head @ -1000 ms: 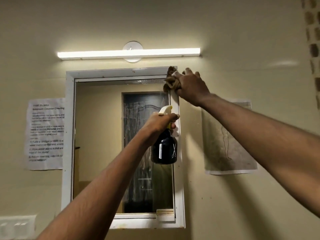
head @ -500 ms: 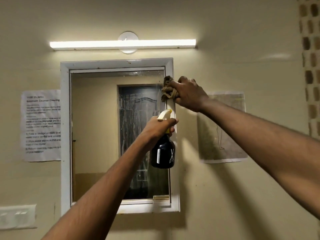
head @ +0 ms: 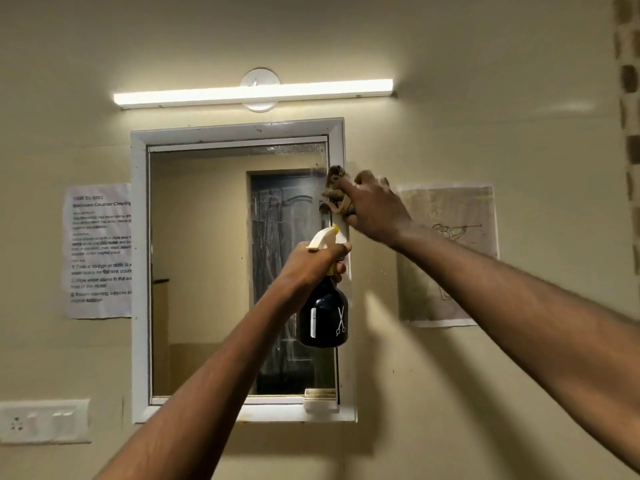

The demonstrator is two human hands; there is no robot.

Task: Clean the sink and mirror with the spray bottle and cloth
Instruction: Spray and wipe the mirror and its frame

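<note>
The right hand (head: 372, 209) has its grip closed around one bunched brown cloth (head: 335, 190), pressing it against the right side of the white frame of the single mirror (head: 207, 271), near the upper corner. The left hand (head: 311, 265) has its fingers wrapped round the neck of one spray bottle (head: 323, 317), a dark bottle with a cream trigger head, held upright in front of the mirror's right edge, just below the cloth. Two paper sheets hang on the wall: a printed sheet (head: 98, 251) left of the mirror and a drawing sheet (head: 450, 254) right of it. One tube light (head: 252, 93) glows above. One switch plate (head: 43, 421) sits at lower left.
</note>
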